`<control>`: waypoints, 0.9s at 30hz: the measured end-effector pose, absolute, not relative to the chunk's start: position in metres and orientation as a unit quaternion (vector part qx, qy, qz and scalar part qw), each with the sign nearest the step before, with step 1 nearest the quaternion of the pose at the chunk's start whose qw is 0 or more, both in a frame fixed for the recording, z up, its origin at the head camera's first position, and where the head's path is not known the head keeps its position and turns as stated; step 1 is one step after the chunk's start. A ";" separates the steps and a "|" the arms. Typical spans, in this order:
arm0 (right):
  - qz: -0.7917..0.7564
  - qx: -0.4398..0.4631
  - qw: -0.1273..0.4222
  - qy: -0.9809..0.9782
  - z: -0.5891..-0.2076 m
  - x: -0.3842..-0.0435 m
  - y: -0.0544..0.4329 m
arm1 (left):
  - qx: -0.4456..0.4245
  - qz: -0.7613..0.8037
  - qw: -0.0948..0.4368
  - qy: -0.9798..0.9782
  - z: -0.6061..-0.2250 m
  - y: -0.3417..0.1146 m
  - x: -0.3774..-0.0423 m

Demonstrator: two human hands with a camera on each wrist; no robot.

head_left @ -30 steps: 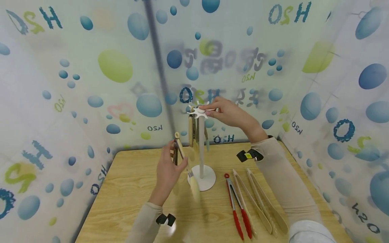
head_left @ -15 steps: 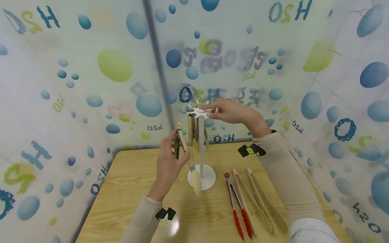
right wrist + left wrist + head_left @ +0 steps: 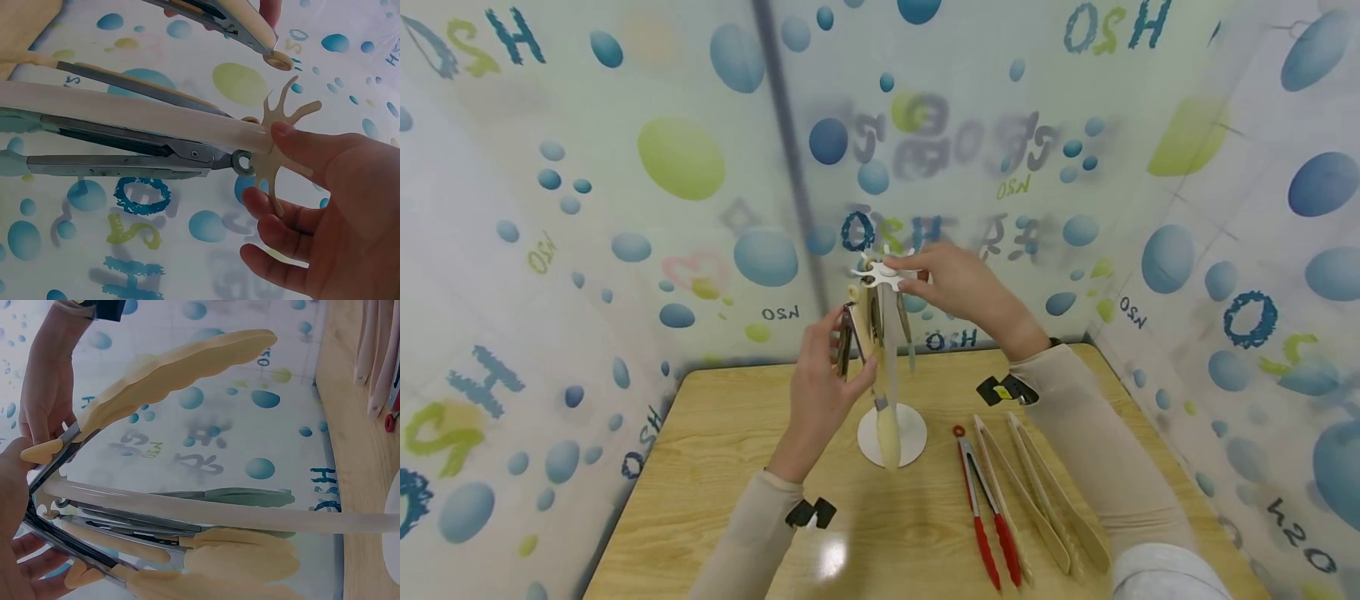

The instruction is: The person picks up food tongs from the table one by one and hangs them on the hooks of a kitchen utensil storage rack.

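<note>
My left hand [image 3: 827, 379] grips a pair of pale-yellow-tipped kitchen tongs [image 3: 888, 437] with the tips pointing down, thumb on one arm and fingers on the other. In the right wrist view the tongs' hanging ring [image 3: 278, 60] is close to a hook of the white rotating stand's top [image 3: 270, 164], with a gap between. My right hand [image 3: 951, 287] pinches that hooked top between thumb and fingers. From the stand hang green-tipped tongs [image 3: 119, 165] and yellow-tipped tongs [image 3: 244, 553], partly hidden behind the pole [image 3: 250, 515].
On the wooden table [image 3: 730, 450], red-tipped tongs [image 3: 1007, 550] and two pairs of beige tongs [image 3: 1022, 492] lie to the right of the stand's round base [image 3: 916, 435]. A curtain printed with bubbles [image 3: 681, 158] encloses the table's back and sides.
My left hand has moved right and slightly up, carrying the tongs up to the stand. The stand's top has shifted slightly left and turned under my right hand.
</note>
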State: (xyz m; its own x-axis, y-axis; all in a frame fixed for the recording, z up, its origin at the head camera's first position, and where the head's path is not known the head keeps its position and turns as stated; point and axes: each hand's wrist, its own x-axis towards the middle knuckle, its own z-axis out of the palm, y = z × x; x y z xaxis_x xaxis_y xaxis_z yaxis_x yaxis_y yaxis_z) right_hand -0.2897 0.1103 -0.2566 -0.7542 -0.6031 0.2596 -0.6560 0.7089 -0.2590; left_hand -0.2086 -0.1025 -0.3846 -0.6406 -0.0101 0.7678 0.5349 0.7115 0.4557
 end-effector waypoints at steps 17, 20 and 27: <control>0.136 0.316 0.117 -0.932 -0.261 -0.280 0.102 | -0.181 -0.328 0.404 -0.835 -0.375 -0.105 -0.215; 0.143 0.314 0.121 -0.931 -0.263 -0.278 0.101 | -0.185 -0.325 0.404 -0.835 -0.375 -0.105 -0.216; 0.153 0.308 0.137 -0.929 -0.266 -0.272 0.098 | -0.193 -0.319 0.409 -0.833 -0.375 -0.107 -0.217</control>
State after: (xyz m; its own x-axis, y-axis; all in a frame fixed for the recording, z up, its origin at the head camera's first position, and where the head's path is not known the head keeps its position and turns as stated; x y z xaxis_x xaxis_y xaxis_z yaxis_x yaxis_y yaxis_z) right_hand -0.2721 0.0981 -0.2663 -0.7724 -0.5314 0.3480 -0.6148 0.7629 -0.1998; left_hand -0.2174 -0.1065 -0.3751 -0.5911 0.0599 0.8044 0.5821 0.7219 0.3740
